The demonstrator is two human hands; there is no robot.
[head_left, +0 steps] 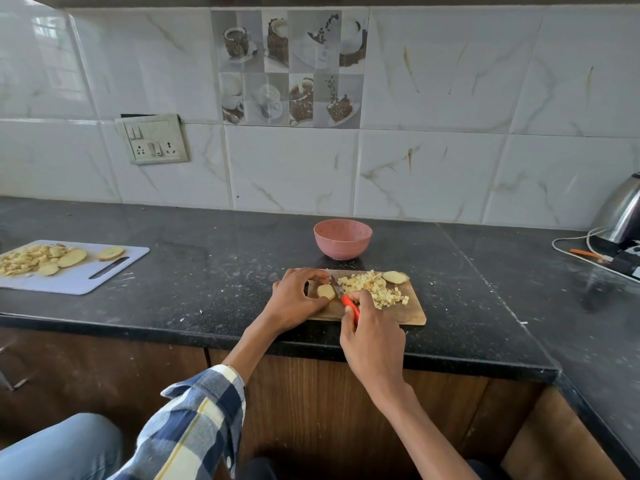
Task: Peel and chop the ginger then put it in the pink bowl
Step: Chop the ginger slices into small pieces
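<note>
Ginger slice (326, 292), peeled and pale, lies flat on the wooden chopping board (412, 315) at lower centre of the frame, close to the near edge of the black desk (194, 299). It looks light, firm and fibrous, probably a little damp and apt to slide, so the safest hold is on its edges, away from the blade. The left hand (294, 299) does just that, fingers curled over the slice and pinning it at its left side. The right hand (372, 336) is clenched around the red handle of a small knife (350, 308), whose blade rests against the right edge of the slice.

Just right of the blade sits a heap of diced ginger (374, 289); the cubes are small and loose, so they will scatter unless scooped or scraped together. Another uncut piece (394, 277) lies at the board's far right corner.

Beyond the board, near it but not touching, stands the pink bowl (343, 239); from this angle nothing shows inside, though its bottom is partly hidden. So chopping is well along, I judge, and no transfer is done.

At left of the frame a white cutting board (104, 275) carries more pale slices and chopped bits. A steel kettle (623, 209) with its cable stands at the far right.
</note>
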